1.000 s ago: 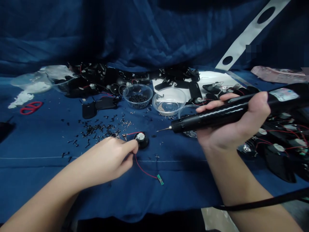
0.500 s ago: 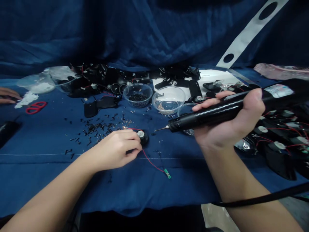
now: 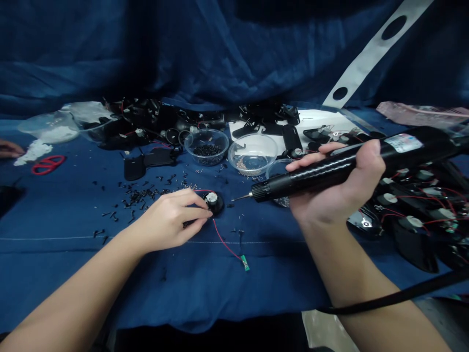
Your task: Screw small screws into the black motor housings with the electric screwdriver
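My left hand [image 3: 179, 215] is closed, its fingertips pinching the near left side of a small round black part with a white motor-like piece [image 3: 211, 198] on top. Red wire comes off this part, and one length runs toward me to a small green circuit board [image 3: 245, 262] on the cloth. An electric screwdriver [image 3: 318, 168] is gripped in my right hand [image 3: 337, 190]. Its thin bit points left, a short way to the right of the black part and apart from it. Loose black screws [image 3: 141, 195] lie scattered behind and left of my left hand.
Clear bowls with black screws [image 3: 207, 150] and small metal screws [image 3: 252, 168] stand behind. Black assemblies with red wires [image 3: 414, 220] crowd the right. At far left are red-handled scissors [image 3: 48, 165], white bits [image 3: 33, 152] and another person's hand [image 3: 9, 149]. A black cord [image 3: 395, 296] crosses my right forearm.
My left fingers have shifted slightly back on the black part, so more of it and its white piece shows. The view has moved a little; the screwdriver stays beside the part.
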A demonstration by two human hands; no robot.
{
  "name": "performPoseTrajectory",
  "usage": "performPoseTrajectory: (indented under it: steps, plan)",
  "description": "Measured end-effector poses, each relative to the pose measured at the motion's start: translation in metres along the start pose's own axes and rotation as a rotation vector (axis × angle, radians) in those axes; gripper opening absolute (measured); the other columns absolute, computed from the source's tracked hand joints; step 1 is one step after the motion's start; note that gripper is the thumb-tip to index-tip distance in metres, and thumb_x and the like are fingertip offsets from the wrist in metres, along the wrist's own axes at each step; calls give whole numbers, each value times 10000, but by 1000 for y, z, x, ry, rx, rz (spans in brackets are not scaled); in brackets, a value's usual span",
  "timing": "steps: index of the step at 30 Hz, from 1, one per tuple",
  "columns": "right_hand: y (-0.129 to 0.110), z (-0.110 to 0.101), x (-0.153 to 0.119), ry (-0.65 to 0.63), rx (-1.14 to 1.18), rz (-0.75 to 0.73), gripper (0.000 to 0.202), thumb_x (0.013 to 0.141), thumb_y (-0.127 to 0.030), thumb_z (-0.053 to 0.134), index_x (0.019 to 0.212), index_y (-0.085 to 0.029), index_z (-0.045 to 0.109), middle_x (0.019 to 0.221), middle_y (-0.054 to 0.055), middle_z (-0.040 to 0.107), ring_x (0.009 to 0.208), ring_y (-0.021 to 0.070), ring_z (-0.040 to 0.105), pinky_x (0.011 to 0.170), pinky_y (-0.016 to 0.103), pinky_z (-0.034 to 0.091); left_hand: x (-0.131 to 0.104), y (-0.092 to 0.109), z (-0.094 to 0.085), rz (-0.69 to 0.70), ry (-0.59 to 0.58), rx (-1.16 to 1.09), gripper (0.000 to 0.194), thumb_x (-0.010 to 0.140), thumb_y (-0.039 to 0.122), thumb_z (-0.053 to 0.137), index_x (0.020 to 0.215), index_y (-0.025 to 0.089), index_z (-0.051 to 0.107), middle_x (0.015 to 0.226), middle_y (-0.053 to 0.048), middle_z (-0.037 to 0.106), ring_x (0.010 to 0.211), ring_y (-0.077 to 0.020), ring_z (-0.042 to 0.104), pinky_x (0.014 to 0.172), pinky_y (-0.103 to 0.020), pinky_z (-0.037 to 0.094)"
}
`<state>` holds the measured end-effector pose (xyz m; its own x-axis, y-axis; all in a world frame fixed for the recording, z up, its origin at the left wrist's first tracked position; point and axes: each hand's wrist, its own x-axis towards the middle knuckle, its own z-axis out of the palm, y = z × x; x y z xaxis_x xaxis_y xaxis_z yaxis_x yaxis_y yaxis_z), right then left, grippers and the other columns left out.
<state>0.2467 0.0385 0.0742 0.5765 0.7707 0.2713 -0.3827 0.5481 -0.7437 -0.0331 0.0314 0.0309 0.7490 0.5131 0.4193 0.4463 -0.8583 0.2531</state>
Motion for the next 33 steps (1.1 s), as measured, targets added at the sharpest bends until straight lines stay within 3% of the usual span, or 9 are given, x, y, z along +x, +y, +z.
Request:
performPoseTrajectory:
  steps: [15,23,29,33]
  plan:
    - [0,0,0,1,2,-5,370,837,-637,620,755,-277,627,577,-41,579,481,161,656,446,320,606,2,20,-13,66,-28,32,99,1013,122,623,1060,182,687,1046,-54,779,940,-193,754,833,-342,641]
    - [0,0,-1,-11,-5,-16,363,851,-627,628,775,-273,651,586,-44,593,494,163,664,461,318,599,5,26,-11,41,133,99,54,994,122,626,970,165,648,1010,-76,806,916,-194,796,784,-306,662]
    - [-2,4,-3,18,-28,-12,389,830,-662,619,738,-285,629,561,-38,576,481,183,651,449,352,604,0,20,-7,-89,212,352,264,1028,138,584,1282,132,653,1039,-96,823,837,-233,811,725,-346,664]
    - [-2,4,-3,23,-25,-15,360,838,-643,615,751,-294,631,578,-49,587,481,177,649,447,349,599,3,18,-4,-114,247,406,227,1032,132,564,1217,123,695,1076,-110,822,922,-264,813,804,-374,668]
